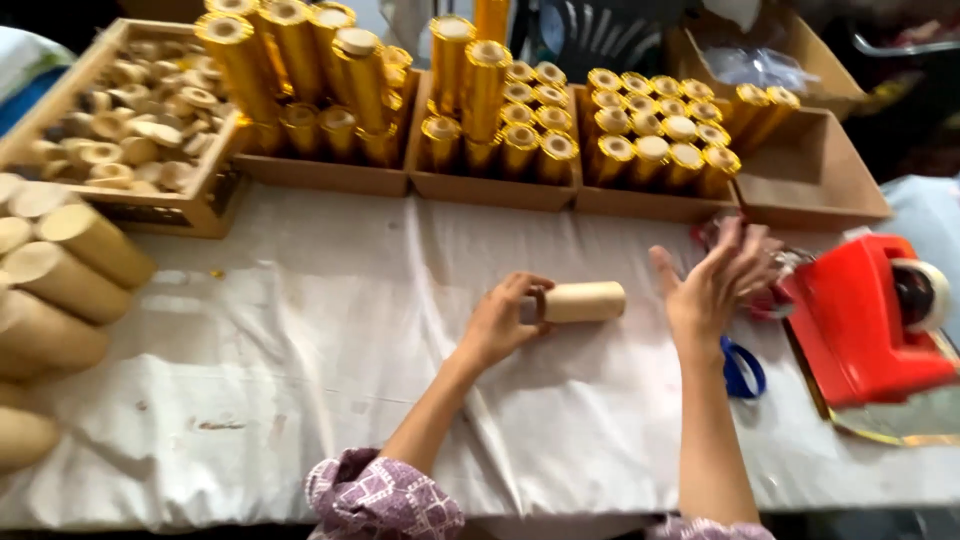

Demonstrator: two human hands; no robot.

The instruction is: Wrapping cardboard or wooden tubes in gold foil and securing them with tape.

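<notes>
Right now the left hand (497, 322) is gripping one end of a plain cardboard tube (582, 302), fingers curled over its rim, and the tube is lying on its side on the white cloth that is covering the tabletop (300, 330), near the middle of it. The right hand (715, 280) is hovering just beside the tube's free end with palm facing it and fingers spread, grasping nothing and not touching the tube. Just beyond that hand, a red tape dispenser (860, 320) is sitting at the right edge of the tabletop on a sheet of gold foil (900, 425), and blue-handled scissors (742, 368) are lying beside the right wrist. Along the far edge, shallow cardboard trays (490, 190) are holding rows of upright gold-wrapped tubes (520, 125), and an empty cardboard box (810, 170) is standing to their right. At the far left, a wooden crate (120, 110) is holding many short bare cardboard rings, and a pile of larger bare cardboard tubes (60, 280) is lying on its side at the left edge. Patterned purple sleeves (385, 500) are showing at the bottom of the view.
</notes>
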